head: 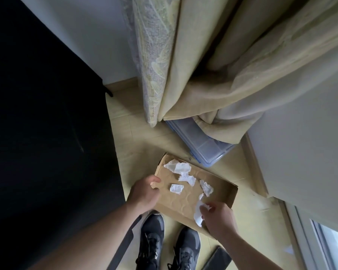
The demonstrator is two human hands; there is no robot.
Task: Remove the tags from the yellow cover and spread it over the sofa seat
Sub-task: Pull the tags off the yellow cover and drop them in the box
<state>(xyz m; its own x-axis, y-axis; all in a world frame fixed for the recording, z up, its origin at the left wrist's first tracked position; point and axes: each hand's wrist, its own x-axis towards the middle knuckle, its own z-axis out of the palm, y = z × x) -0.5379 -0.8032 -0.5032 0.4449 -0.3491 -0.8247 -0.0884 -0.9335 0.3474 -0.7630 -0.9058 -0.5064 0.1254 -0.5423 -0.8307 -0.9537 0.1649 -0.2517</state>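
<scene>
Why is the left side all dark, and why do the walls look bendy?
Head view: the black panel gets little light, so its detail is lost; daylight enters at the window; the wide-angle lens tilts and curves the curtains; the left hand looks slightly soft.

A shallow cardboard tray sits at centre, held over the floor, with the left hand on its left edge and the right hand at its near right corner, pinching a paper scrap. More paper scraps lie in the tray; two shoes stand on the floor just near of it. Far of the tray a lidded plastic box rests on the floor, partly under hanging curtains; a large dark panel fills the left, a wall the right.
</scene>
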